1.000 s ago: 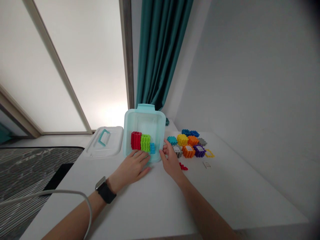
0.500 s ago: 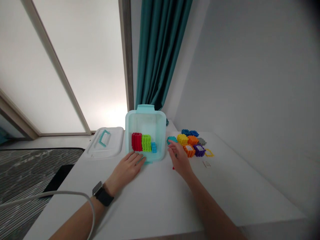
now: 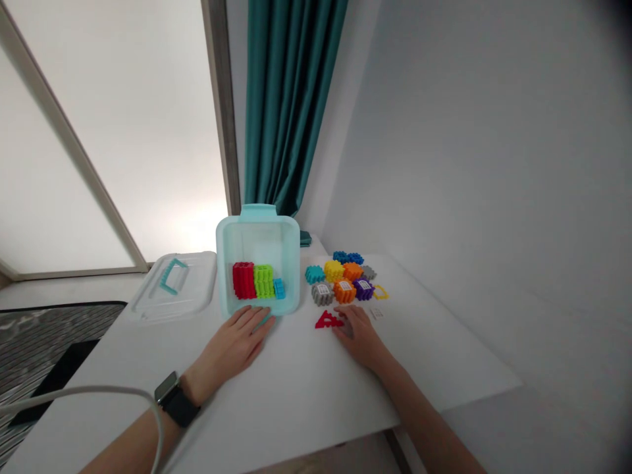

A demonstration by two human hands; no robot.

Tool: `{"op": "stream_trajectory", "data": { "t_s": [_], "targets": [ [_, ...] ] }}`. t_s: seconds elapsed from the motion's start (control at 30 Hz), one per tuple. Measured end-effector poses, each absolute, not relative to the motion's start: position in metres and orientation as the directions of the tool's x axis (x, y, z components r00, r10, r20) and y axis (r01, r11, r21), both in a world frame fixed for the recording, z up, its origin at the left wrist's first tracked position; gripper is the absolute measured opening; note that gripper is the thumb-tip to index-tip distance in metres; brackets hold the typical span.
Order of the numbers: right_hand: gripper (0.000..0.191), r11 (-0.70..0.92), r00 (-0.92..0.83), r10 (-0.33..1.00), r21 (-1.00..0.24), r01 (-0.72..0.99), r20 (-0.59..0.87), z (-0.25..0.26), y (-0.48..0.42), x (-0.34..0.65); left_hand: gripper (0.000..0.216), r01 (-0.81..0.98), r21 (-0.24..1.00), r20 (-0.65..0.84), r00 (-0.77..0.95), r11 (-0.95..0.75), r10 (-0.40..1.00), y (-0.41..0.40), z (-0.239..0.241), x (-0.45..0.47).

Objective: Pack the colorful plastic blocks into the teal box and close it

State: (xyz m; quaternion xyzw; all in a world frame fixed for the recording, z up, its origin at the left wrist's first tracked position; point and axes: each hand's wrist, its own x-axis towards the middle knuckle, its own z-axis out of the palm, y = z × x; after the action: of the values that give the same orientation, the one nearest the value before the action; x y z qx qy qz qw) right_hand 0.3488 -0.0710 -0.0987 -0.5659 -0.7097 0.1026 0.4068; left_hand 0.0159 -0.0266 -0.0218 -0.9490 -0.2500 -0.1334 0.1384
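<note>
A translucent teal box (image 3: 257,245) stands open toward me. Inside it are stacks of red pieces (image 3: 243,280), lime-green pieces (image 3: 264,282) and small blue pieces (image 3: 279,288). My left hand (image 3: 241,342), with a watch at the wrist, lies palm down with fingers stretched against the box's near edge. Close to the front of the colored stacks, my right hand (image 3: 361,334) has its thumb and index finger apart at the right end of a flat red triangular piece (image 3: 326,320). Whether the fingertips touch that piece I cannot tell.
Toothed stacks sit behind my right hand: teal (image 3: 315,274), yellow (image 3: 334,270), orange (image 3: 344,290), grey (image 3: 322,293), purple (image 3: 364,289) and blue ones. A yellow ring-shaped piece (image 3: 380,291) and a pale label (image 3: 376,313) lie alongside. The clear lid (image 3: 197,289) rests left of the box.
My right hand has come down toward me from beside the teal stack to the red triangular piece, uncovering the grey stack. The view has swung right; my left hand remains at the box.
</note>
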Motion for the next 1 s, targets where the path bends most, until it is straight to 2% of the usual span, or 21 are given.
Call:
{"op": "stream_trajectory", "data": {
  "t_s": [0.07, 0.23, 0.57, 0.67, 0.77, 0.87, 1.0],
  "targets": [
    [0.030, 0.342, -0.064, 0.893, -0.581, 0.739, 0.445, -0.099, -0.071, 0.347, 0.039, 0.511, -0.204, 0.321, 0.841, -0.835, 0.436, -0.027, -0.022, 0.016],
    [0.014, 0.334, -0.119, 0.916, -0.562, 0.757, 0.384, -0.098, -0.069, 0.343, 0.040, 0.512, -0.177, 0.335, 0.834, -0.841, 0.438, -0.028, -0.022, 0.015],
    [0.019, 0.430, -0.244, 0.886, -0.500, 0.752, 0.394, -0.085, -0.069, 0.331, 0.033, 0.513, -0.076, 0.376, 0.809, -0.855, 0.452, -0.035, -0.014, 0.019],
    [0.018, 0.507, -0.275, 0.842, -0.507, 0.697, 0.464, -0.070, -0.073, 0.311, 0.025, 0.548, 0.081, 0.452, 0.725, -0.833, 0.521, -0.041, -0.008, 0.024],
    [0.018, 0.574, -0.252, 0.772, -0.470, 0.670, 0.584, -0.051, -0.075, 0.284, 0.021, 0.538, 0.353, 0.477, 0.601, -0.765, 0.642, -0.047, -0.002, 0.030],
    [0.018, 0.625, -0.269, 0.715, -0.416, 0.661, 0.646, -0.034, -0.073, 0.259, 0.022, 0.452, 0.596, 0.436, 0.512, -0.663, 0.741, -0.049, 0.001, 0.035],
    [0.020, 0.655, -0.285, 0.687, -0.400, 0.641, 0.669, -0.028, -0.070, 0.239, 0.024, 0.418, 0.743, 0.352, 0.419, -0.523, 0.837, -0.046, -0.004, 0.036]
  ]
}}
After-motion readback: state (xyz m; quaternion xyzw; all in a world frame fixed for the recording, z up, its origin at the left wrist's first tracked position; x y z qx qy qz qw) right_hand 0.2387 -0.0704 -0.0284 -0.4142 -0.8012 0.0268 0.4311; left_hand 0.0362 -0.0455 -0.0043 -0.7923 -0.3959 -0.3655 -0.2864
